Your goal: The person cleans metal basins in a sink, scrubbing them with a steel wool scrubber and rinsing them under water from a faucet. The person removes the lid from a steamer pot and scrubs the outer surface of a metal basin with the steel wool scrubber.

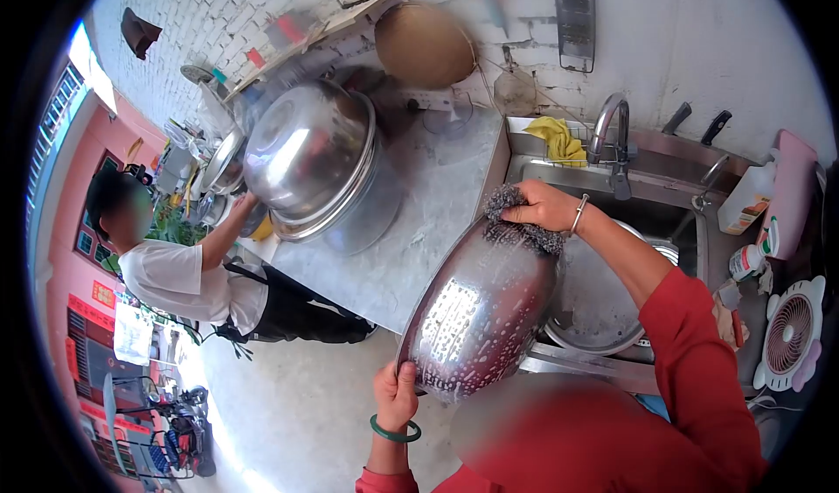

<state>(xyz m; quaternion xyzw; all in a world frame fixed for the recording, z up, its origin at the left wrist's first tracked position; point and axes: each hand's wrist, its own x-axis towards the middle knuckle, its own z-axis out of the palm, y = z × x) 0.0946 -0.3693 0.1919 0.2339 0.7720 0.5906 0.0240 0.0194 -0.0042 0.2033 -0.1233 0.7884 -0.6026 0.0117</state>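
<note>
A large steel basin (pixel 472 318) is tilted on its side, its outer surface dotted with suds. My left hand (pixel 398 392), with a green bangle at the wrist, is closed on the basin's lower left rim. At the basin's upper end, my right hand (pixel 542 204) grips a grey steel wool scrubber (pixel 505 201) and presses it against the metal. The scrubber bulges out on both sides of the fingers. Behind the right forearm, a wide round metal pan (pixel 594 305) lies in the sink (pixel 546 171).
Large upturned steel basins (pixel 306 156) are stacked on the counter (pixel 437 187). A person in a white shirt (pixel 188 279) stands beyond it, one hand near the stack. Around the sink are a faucet (pixel 612 130), yellow cloth (pixel 557 139), knives (pixel 717 126) and a small fan (pixel 789 331).
</note>
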